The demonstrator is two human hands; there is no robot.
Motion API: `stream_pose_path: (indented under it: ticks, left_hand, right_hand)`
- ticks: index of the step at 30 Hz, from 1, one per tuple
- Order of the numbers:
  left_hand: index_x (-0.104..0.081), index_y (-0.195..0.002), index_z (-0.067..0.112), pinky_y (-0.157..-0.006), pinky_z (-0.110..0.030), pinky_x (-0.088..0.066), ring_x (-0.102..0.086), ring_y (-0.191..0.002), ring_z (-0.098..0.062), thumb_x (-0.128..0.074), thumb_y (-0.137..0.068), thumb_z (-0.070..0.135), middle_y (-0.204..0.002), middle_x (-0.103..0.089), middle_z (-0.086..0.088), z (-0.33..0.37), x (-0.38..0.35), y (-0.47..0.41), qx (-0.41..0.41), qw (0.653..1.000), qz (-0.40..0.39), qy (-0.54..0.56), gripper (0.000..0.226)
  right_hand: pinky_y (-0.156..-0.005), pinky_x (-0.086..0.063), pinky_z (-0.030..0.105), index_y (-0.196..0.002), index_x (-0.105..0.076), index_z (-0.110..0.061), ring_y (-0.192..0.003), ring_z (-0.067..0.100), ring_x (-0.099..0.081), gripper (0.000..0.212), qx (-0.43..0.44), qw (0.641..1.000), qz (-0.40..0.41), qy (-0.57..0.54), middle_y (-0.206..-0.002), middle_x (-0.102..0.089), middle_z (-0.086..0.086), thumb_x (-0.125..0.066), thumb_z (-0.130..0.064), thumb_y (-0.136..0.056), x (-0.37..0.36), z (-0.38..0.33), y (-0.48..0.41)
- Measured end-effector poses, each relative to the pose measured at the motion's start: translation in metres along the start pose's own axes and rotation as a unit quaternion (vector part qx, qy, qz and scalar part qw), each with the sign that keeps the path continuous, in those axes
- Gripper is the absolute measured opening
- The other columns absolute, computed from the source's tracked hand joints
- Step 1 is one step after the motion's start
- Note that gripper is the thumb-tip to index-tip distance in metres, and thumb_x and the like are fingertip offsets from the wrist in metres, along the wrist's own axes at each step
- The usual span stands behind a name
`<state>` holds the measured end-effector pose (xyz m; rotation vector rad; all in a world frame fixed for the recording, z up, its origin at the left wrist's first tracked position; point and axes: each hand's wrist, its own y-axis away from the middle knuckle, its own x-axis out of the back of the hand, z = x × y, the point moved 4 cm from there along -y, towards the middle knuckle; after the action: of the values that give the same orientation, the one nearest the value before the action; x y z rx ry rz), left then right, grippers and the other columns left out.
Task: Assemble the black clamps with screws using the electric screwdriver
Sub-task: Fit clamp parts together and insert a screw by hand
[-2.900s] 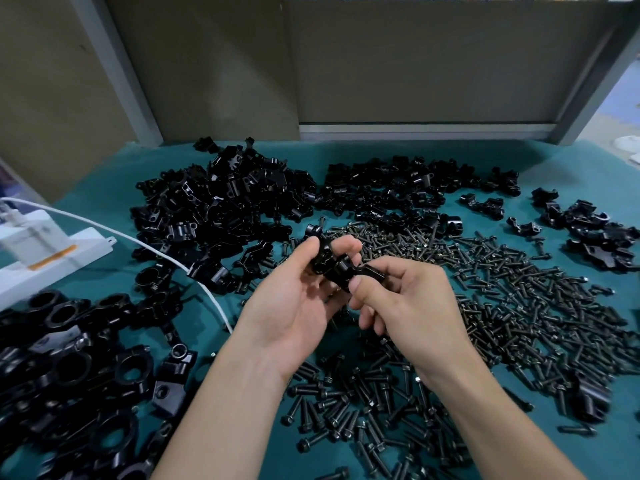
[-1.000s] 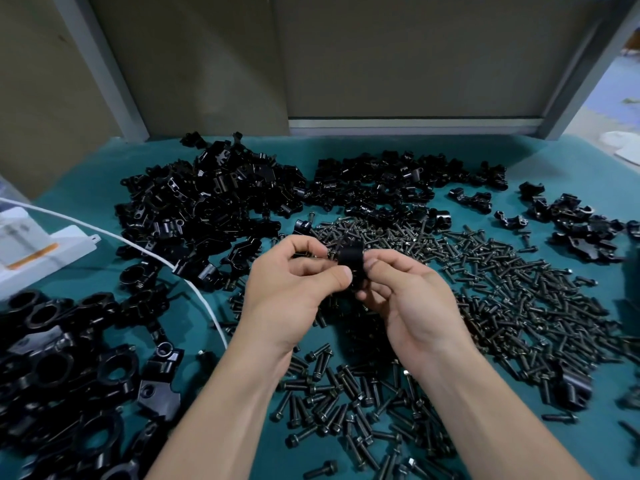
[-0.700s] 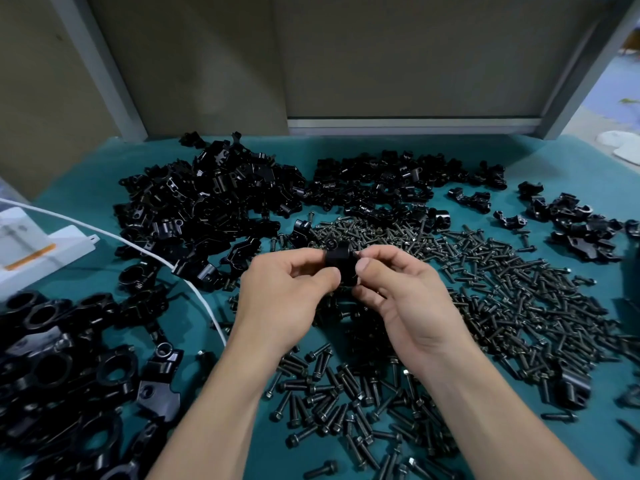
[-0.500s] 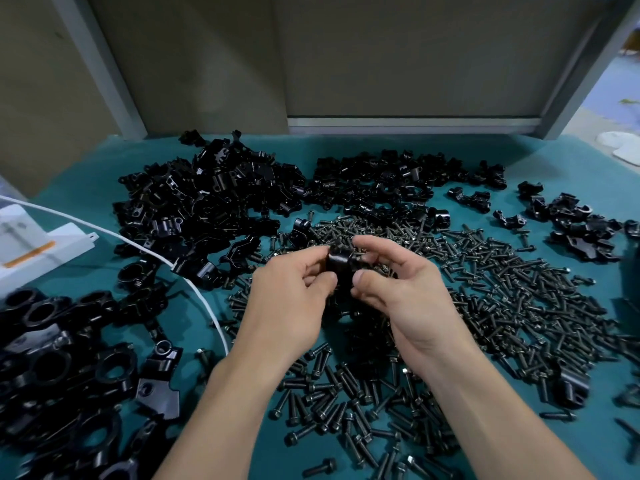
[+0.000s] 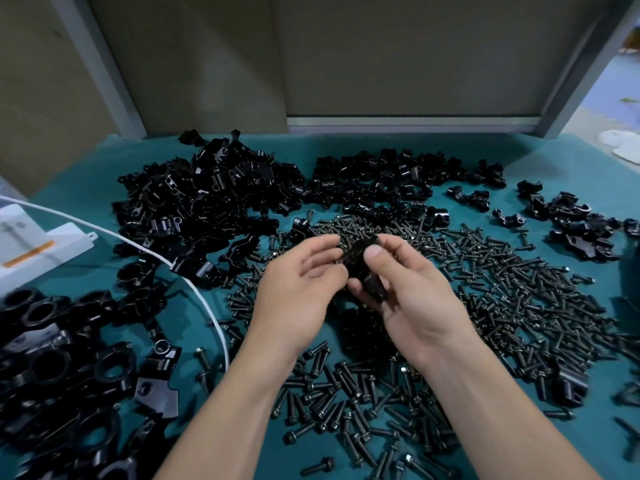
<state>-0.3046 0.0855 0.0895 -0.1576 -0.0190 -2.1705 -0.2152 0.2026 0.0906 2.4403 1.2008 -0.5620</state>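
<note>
We note the right hand [image 5: 408, 292] pinching the black clamp [image 5: 363, 268] between both hands, the left hand [image 5: 298, 289] curled beside it, contact undeterminable; so one-sided a hold risks dropping it among the screws [image 5: 346, 382] beneath.

The desk [image 5: 346, 143] has a teal cover. A big heap of black clamp parts [image 5: 207, 202] lies far left, a flatter heap [image 5: 381, 181] along the far edge, a small cluster [image 5: 575, 223] by the right edge. Larger ring clamps [image 5: 52, 358] fill the near left corner. Screws [image 5: 519, 289] spread from middle to right. A white cable [image 5: 214, 320] passes a white box [image 5: 41, 244] at the left edge.
</note>
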Motion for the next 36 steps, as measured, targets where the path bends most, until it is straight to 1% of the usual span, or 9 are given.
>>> stream_pose_path:
  ticks: [4, 9, 15, 21, 25, 29, 31, 33, 36]
  left_hand:
    - [-0.077, -0.118, 0.035, -0.089, -0.026, -0.059, -0.075, -0.104, -0.014, -0.075, -0.089, 0.022, -0.110, -0.081, 0.000, 0.004, -0.015, 0.005, 0.011, 0.985, -0.108, 0.135, 0.032]
    - [-0.079, -0.107, 0.034, -0.086, -0.024, -0.061, -0.078, -0.098, -0.013, -0.077, -0.088, -0.004, -0.102, -0.082, 0.004, 0.000, -0.010, 0.002, -0.018, 0.992, 0.007, 0.122, 0.042]
    - [-0.082, -0.093, 0.033, -0.075, -0.022, -0.061, -0.080, -0.085, -0.015, -0.082, -0.082, -0.008, -0.089, -0.082, 0.001, -0.002, -0.007, 0.000, -0.006, 0.990, 0.063, 0.123, 0.042]
    - [-0.081, -0.088, 0.039, -0.081, -0.037, -0.064, -0.078, -0.078, -0.010, -0.082, -0.082, -0.004, -0.081, -0.080, 0.010, -0.008, 0.002, -0.005, 0.047, 0.995, 0.091, 0.004, 0.043]
    - [-0.076, -0.087, 0.041, -0.070, -0.008, -0.055, -0.070, -0.079, 0.010, -0.072, -0.089, -0.001, -0.083, -0.074, 0.030, 0.005, 0.015, -0.002, -0.004, 0.985, 0.093, -0.144, 0.042]
    - [-0.073, -0.094, 0.048, -0.059, -0.006, -0.047, -0.066, -0.065, 0.009, -0.077, -0.085, 0.019, -0.089, -0.072, 0.032, 0.019, 0.015, 0.011, -0.048, 0.958, -0.075, -0.271, 0.030]
    - [-0.062, -0.108, 0.062, -0.077, -0.021, -0.053, -0.060, -0.071, 0.007, -0.083, -0.080, 0.043, -0.099, -0.066, 0.036, 0.018, 0.003, 0.020, -0.047, 0.919, -0.151, -0.362, 0.040]
    - [-0.058, -0.115, 0.067, -0.080, -0.020, -0.049, -0.056, -0.075, 0.009, -0.085, -0.080, 0.047, -0.100, -0.060, 0.036, 0.016, -0.004, 0.021, -0.061, 0.903, -0.125, -0.406, 0.049]
    - [-0.072, -0.109, 0.057, -0.044, -0.014, -0.041, -0.056, -0.045, 0.001, -0.082, -0.089, 0.025, -0.074, -0.067, 0.024, 0.008, -0.005, 0.018, -0.023, 0.950, -0.057, -0.308, 0.039]
  right_hand:
    - [-0.076, -0.062, 0.037, -0.109, -0.063, -0.016, -0.076, 0.019, -0.069, 0.033, 0.003, 0.998, -0.001, -0.062, -0.086, -0.073, 0.006, -0.074, -0.021, -0.078, -0.002, 0.001, 0.001]
    - [-0.083, -0.053, 0.041, -0.101, -0.067, -0.020, -0.092, 0.022, -0.066, 0.016, 0.065, 0.995, -0.011, 0.081, -0.102, -0.072, 0.010, -0.077, -0.019, -0.088, -0.005, -0.002, 0.005]
    - [-0.079, -0.054, 0.022, -0.092, -0.069, -0.028, -0.084, 0.006, -0.065, 0.012, 0.168, 0.951, -0.004, 0.260, -0.088, -0.071, -0.008, -0.074, -0.028, -0.081, -0.007, -0.014, 0.008]
    - [-0.074, -0.063, 0.047, -0.085, -0.069, -0.028, -0.071, 0.025, -0.072, 0.017, 0.124, 0.908, 0.000, 0.401, -0.080, -0.076, -0.005, -0.081, -0.020, -0.076, 0.002, -0.017, 0.005]
    - [-0.065, -0.060, 0.028, -0.087, -0.067, -0.037, -0.068, 0.005, -0.069, 0.025, 0.161, 0.841, 0.047, 0.515, -0.079, -0.073, -0.020, -0.084, -0.023, -0.074, 0.008, -0.021, 0.006]
    - [-0.069, -0.054, 0.030, -0.081, -0.070, -0.024, -0.067, 0.013, -0.064, 0.020, 0.108, 0.948, 0.058, 0.294, -0.080, -0.074, -0.002, -0.083, -0.008, -0.080, 0.020, -0.034, -0.001]
    - [-0.064, -0.048, 0.025, -0.084, -0.066, -0.017, -0.066, 0.013, -0.058, 0.016, 0.050, 0.992, 0.031, 0.114, -0.084, -0.069, 0.007, -0.079, -0.011, -0.076, 0.024, -0.037, -0.001]
    - [-0.062, -0.046, 0.023, -0.090, -0.061, -0.016, -0.065, 0.011, -0.056, 0.019, 0.001, 1.000, 0.007, 0.030, -0.083, -0.069, 0.006, -0.073, -0.020, -0.075, 0.025, -0.037, -0.001]
    - [-0.058, -0.045, 0.024, -0.094, -0.060, -0.014, -0.060, 0.012, -0.052, 0.019, -0.050, 0.999, -0.012, -0.007, -0.079, -0.065, 0.005, -0.069, -0.024, -0.081, 0.021, -0.032, 0.001]
